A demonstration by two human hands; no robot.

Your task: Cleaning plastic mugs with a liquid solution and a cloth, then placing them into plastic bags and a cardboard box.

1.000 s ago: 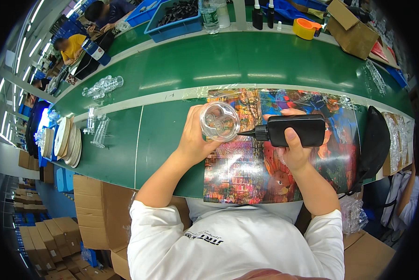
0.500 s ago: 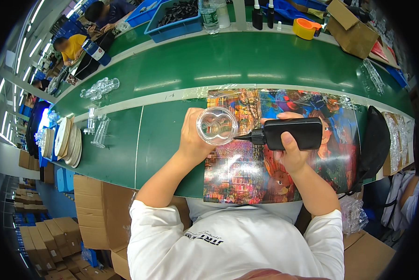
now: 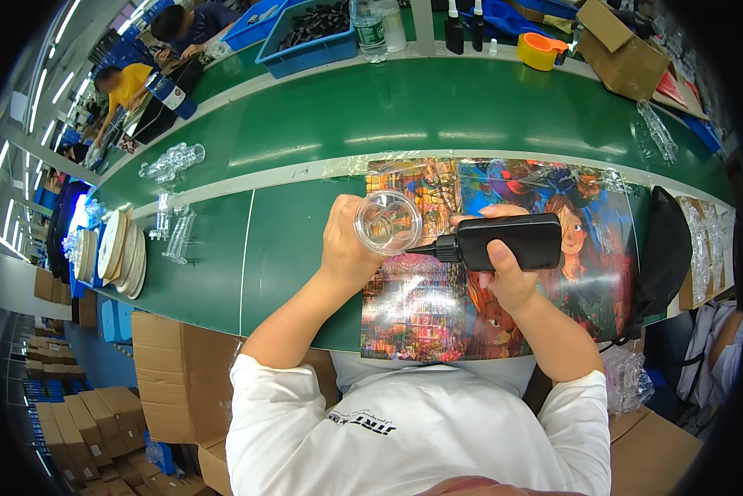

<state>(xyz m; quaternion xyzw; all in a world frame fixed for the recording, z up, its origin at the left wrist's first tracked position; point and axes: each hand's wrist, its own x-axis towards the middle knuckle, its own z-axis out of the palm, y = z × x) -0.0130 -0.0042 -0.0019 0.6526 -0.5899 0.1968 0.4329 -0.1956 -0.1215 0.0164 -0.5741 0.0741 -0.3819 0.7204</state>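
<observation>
A clear round plastic part (image 3: 389,222), its circular end facing up, is gripped by my left hand (image 3: 346,241) from its left side. My right hand (image 3: 508,269) is wrapped round a black squeeze bottle (image 3: 512,241) lying sideways in the grip. The bottle's thin black nozzle (image 3: 421,250) points left, its tip at the lower right rim of the clear part; whether they touch I cannot tell. Both hands are over a colourful printed mat (image 3: 421,318) on the green worktable (image 3: 293,198).
Clear plastic pieces (image 3: 179,236) lie to the left, near white spools (image 3: 123,252). Another clear cluster (image 3: 173,161) sits farther back. Across the far side stand a blue bin (image 3: 309,50) of black parts, bottles (image 3: 371,37), orange tape (image 3: 540,51) and a cardboard box (image 3: 623,50). People work at far left.
The clear part has turned and shifted slightly in my left hand. My right hand has moved the bottle a little left, its nozzle now along the lower part of the rim.
</observation>
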